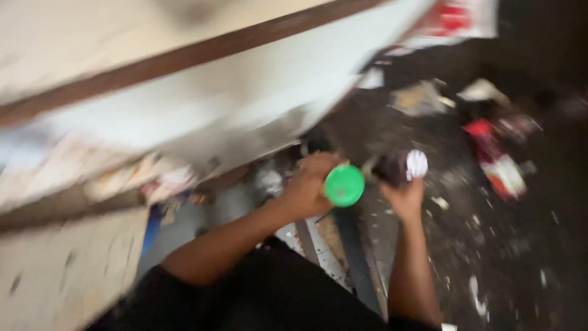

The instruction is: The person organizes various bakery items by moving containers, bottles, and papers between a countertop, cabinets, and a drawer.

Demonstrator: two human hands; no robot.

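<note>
Blurred frame. Two hands in view. Left hand [309, 184] closed around one green round-capped object [344, 185] at frame centre. Right hand [404, 195], at 3 o'clock of it, grips one dark bottle [398, 167] with white end. Dark floor [490, 245]: scattered litter, one red-white wrapper [499, 165] at 2 o'clock.

Your left hand [308, 184]: forearm extended forward, fingers curled in a grip. Your right hand [403, 195]: forearm raised, fingers closed; detail blurred.
</note>
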